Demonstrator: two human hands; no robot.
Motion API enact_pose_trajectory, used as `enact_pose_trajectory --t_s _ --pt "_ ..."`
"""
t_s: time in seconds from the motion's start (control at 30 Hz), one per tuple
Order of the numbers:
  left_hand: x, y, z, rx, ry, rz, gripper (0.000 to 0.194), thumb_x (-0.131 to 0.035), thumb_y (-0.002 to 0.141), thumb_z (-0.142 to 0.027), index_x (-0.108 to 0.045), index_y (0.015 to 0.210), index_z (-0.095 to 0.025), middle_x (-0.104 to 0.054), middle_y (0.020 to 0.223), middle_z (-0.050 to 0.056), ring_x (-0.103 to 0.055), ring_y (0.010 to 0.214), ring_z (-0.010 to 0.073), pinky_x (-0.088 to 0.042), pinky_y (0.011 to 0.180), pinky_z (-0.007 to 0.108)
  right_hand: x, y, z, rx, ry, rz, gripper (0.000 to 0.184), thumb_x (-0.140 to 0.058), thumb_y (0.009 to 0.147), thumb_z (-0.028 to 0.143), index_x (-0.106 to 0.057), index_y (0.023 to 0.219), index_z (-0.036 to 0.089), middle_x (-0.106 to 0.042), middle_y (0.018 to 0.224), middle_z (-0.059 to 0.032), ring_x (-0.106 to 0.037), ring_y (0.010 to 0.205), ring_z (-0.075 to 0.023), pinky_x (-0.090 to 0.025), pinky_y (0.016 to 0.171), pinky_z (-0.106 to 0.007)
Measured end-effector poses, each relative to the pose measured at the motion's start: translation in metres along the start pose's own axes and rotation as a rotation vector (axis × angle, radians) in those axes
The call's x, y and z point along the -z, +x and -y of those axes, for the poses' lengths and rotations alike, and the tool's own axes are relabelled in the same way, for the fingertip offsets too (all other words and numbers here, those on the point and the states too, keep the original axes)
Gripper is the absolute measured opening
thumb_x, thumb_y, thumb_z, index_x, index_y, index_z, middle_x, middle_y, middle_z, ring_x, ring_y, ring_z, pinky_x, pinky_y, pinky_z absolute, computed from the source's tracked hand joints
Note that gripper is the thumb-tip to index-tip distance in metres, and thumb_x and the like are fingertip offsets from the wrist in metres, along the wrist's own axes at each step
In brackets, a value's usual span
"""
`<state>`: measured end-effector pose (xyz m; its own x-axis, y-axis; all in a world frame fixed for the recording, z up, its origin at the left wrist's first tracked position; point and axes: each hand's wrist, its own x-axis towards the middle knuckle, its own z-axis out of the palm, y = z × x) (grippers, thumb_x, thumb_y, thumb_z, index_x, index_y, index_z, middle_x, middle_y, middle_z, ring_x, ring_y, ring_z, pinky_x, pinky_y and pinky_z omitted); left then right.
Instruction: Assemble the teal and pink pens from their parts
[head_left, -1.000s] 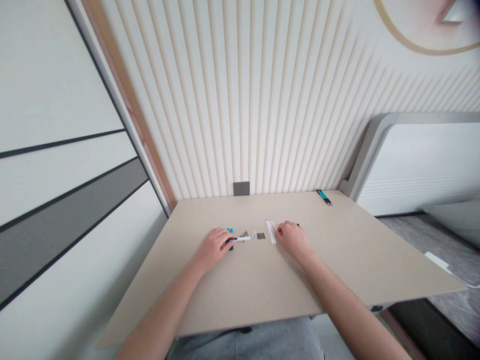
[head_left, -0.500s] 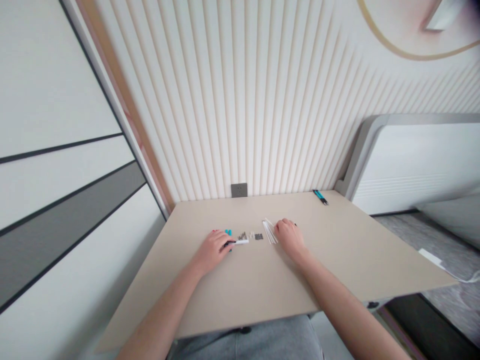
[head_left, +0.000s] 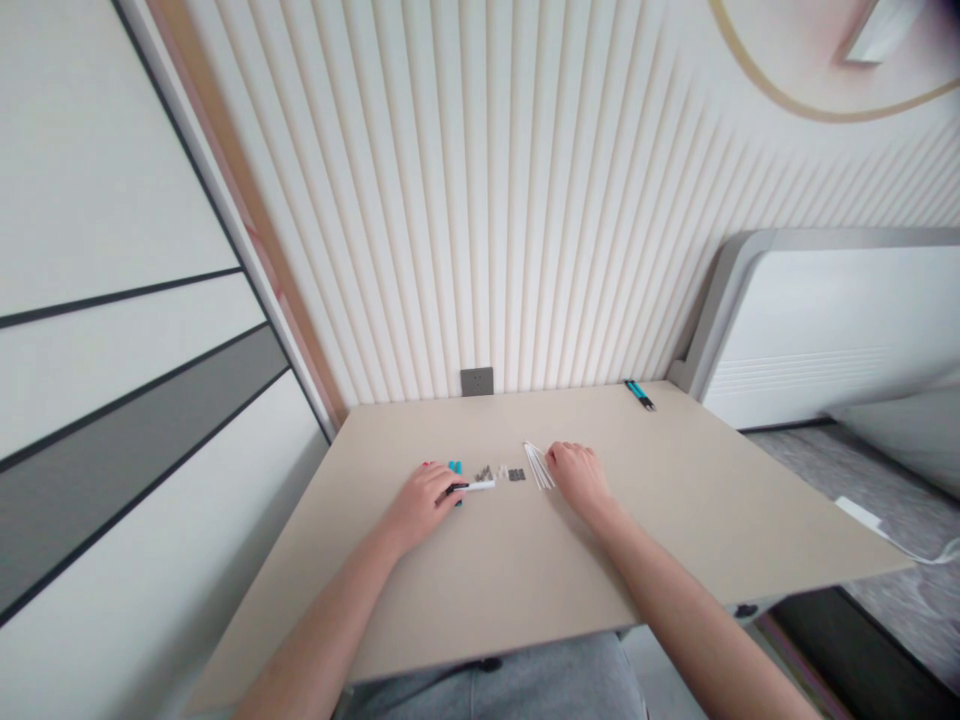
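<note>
My left hand (head_left: 424, 500) is closed around a pen part (head_left: 478, 486) with a black clip end and a white tube pointing right. Beside its fingers lie bright blue pen pieces (head_left: 454, 467), partly hidden by the hand. My right hand (head_left: 579, 476) rests on the table with its fingers curled in a pinch. A thin white stick like a pen refill runs under those fingertips. More thin white refills (head_left: 537, 468) fan out just left of it. Between my hands lie small grey metal pieces (head_left: 484, 473), tiny whitish pieces (head_left: 502, 470) and a block of dark grey pieces (head_left: 517, 475).
Blue-and-black pens (head_left: 640, 395) lie at the back right of the beige table (head_left: 480, 580). A ribbed wall with a grey socket (head_left: 477, 381) stands behind it. White cabinet panels (head_left: 112, 400) are at left, a bed headboard (head_left: 832, 320) at right.
The refill at my right fingertips has shifted slightly, its far end now lower and closer to the other refills. My left hand stays closed on the pen part.
</note>
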<state>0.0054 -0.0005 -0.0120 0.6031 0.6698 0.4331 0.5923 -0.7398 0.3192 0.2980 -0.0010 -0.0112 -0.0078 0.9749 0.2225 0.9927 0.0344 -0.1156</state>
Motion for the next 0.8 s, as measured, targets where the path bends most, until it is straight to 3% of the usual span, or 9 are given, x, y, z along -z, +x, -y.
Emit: enact_pose_trajectory --t_s 0.2,0.37,0.47,0.6,0.8 --pt "0.002 0.001 -0.002 0.004 -0.015 -0.012 0.012 -0.055 0.093 -0.028 -0.064 0.096 -0.021 -0.068 0.087 0.002 -0.060 0.086 0.0183 -0.042 0.085 0.035 0.003 0.000 -0.002 0.003 0.136 0.025 0.024 -0.044 0.096 0.019 -0.067 0.106 0.018 -0.070 0.102 -0.0107 -0.064 0.097 -0.0205 -0.039 0.083 -0.026" --pt "0.002 0.001 -0.002 0.018 -0.028 -0.001 0.012 -0.055 0.093 -0.029 -0.065 0.096 -0.022 -0.067 0.087 0.002 -0.060 0.085 0.0177 -0.042 0.087 0.035 -0.001 -0.001 -0.002 0.012 0.346 -0.076 0.030 -0.042 0.095 0.020 -0.066 0.114 0.018 -0.068 0.105 -0.0106 -0.062 0.099 -0.0199 -0.040 0.086 -0.025" --pt "0.002 0.001 -0.002 0.028 -0.038 0.004 0.013 -0.055 0.093 -0.030 -0.065 0.096 -0.021 -0.068 0.087 0.002 -0.060 0.085 0.0176 -0.041 0.090 0.036 -0.004 0.002 -0.001 0.002 0.590 -0.124 0.028 -0.043 0.093 0.024 -0.068 0.104 0.017 -0.068 0.101 -0.0093 -0.063 0.093 -0.0194 -0.043 0.084 -0.027" --pt "0.003 0.000 -0.005 0.053 -0.047 0.010 0.014 -0.054 0.094 -0.030 -0.065 0.097 -0.022 -0.068 0.087 0.002 -0.059 0.087 0.0180 -0.041 0.090 0.037 -0.006 0.005 0.003 -0.034 1.027 -0.134 0.025 -0.054 0.087 0.039 -0.063 0.090 0.016 -0.068 0.081 -0.0065 -0.062 0.072 -0.0183 -0.047 0.067 -0.029" --pt "0.003 0.000 -0.004 0.042 -0.056 -0.008 0.015 -0.053 0.094 -0.031 -0.063 0.101 -0.022 -0.068 0.088 0.003 -0.060 0.086 0.0188 -0.043 0.086 0.035 -0.002 -0.002 0.016 0.159 1.496 0.018 0.031 -0.066 0.079 0.047 -0.055 0.086 0.020 -0.068 0.085 -0.0051 -0.064 0.079 -0.0180 -0.049 0.072 -0.030"
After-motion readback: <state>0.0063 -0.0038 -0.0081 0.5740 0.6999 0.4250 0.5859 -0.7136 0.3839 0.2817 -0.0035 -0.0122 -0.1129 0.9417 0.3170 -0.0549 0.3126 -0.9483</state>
